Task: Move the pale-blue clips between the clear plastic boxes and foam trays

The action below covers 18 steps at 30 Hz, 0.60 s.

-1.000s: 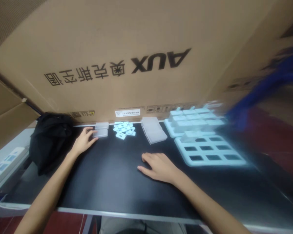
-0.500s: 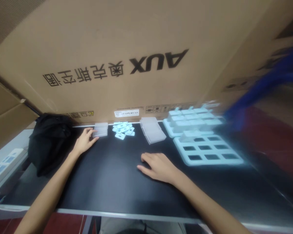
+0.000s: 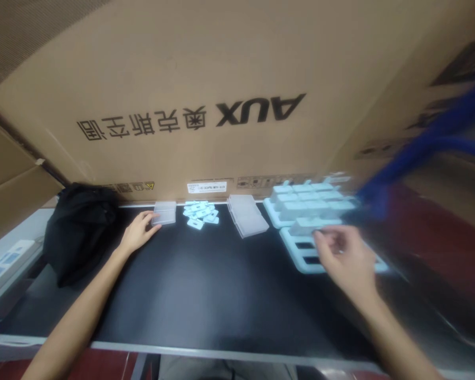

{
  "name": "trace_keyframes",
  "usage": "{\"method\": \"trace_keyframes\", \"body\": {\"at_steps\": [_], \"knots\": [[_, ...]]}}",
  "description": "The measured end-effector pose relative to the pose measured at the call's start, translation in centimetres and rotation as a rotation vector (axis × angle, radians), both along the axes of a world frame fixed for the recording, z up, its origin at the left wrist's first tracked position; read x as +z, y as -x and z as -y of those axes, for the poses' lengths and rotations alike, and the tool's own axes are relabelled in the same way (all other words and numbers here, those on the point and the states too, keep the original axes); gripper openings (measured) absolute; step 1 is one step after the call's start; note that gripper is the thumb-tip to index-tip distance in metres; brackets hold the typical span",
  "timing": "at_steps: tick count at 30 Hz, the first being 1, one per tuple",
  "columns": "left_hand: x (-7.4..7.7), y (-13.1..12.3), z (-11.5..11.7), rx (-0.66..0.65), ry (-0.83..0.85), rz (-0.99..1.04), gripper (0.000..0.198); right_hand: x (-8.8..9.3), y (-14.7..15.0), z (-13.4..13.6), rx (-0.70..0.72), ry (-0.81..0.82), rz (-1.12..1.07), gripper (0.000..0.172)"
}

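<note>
My left hand (image 3: 138,232) rests at the left side of a small translucent plastic case (image 3: 166,212), thumb and fingers apart, fingertips touching its edge. My right hand (image 3: 350,258) is over the light blue frame (image 3: 309,268) with rectangular openings, fingers curled and slightly blurred. Its thumb and index finger are close to a light blue block (image 3: 302,226) standing in the frame's back left opening; I cannot tell whether they touch it. Behind, a similar light blue frame (image 3: 272,212) carries several blocks with small tabs on top.
A pile of light blue tags (image 3: 200,212) and a larger translucent case (image 3: 247,215) lie along the back of the black table (image 3: 206,295). A big cardboard box (image 3: 174,63) stands behind. A black cloth bag (image 3: 77,232) sits left; a blue bar (image 3: 415,148) crosses at right.
My right hand has moved right, from above the middle of the table to the front light blue frame. My left hand stays by the small translucent case. The view has shifted slightly.
</note>
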<state>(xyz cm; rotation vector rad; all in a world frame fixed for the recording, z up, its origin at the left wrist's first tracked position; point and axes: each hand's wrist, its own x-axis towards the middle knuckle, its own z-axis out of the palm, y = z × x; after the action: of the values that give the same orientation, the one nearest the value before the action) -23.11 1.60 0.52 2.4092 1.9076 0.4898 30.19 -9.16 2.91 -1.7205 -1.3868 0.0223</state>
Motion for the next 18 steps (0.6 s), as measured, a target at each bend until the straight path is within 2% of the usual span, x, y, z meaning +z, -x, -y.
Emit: {"method": "trace_keyframes", "body": {"at_steps": [2,5,9,18], "knots": [[0.0,0.0,0.0,-0.004,0.001,0.012,0.049,-1.2,-1.4,-0.4,-0.048,0.031,-0.074,0.048],[0.0,0.0,-0.1,-0.005,0.006,0.016,0.051,-2.9,-2.5,-1.2,-0.029,0.094,-0.144,0.061],[0.0,0.0,-0.2,-0.009,0.002,0.007,0.05,-4.1,-2.7,-2.6,-0.007,0.17,-0.086,0.073],[-0.1,0.0,0.0,0.013,0.001,0.017,0.054,-4.5,-2.6,-4.8,-0.055,0.325,0.264,0.062]]}}
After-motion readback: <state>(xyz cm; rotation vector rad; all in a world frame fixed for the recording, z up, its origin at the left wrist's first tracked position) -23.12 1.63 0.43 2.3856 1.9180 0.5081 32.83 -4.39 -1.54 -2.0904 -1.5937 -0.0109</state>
